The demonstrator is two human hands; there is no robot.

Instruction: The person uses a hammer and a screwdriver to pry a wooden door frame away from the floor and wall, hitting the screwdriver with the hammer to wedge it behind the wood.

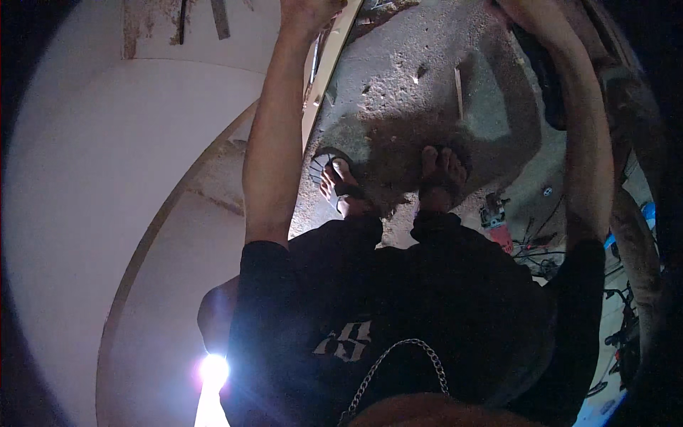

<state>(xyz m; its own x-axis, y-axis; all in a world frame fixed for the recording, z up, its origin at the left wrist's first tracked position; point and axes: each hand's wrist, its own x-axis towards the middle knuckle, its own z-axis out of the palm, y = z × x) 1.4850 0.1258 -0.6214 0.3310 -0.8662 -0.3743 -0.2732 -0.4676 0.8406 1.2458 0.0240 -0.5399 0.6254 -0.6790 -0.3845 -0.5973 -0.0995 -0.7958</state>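
Observation:
Both my arms stretch toward the far edge of the head view. My left hand (311,10) is partly cut off at the top, its visible fingers curled, beside the upper end of a long pale wooden strip (329,67). Whether it grips the strip or something else is hidden. At the upper right, my right hand (523,8) is mostly out of the picture and its fingers do not show. A dark long object (544,78) lies below that wrist, its kind unclear in shadow.
My sandalled feet (341,188) stand on a rough, dusty floor (398,85) with scattered chips and a thin stick (459,92). A red power tool (498,226) and tangled cables (537,256) lie right. Left is a large pale panel (142,156); a bright lamp (214,370) shines lower left.

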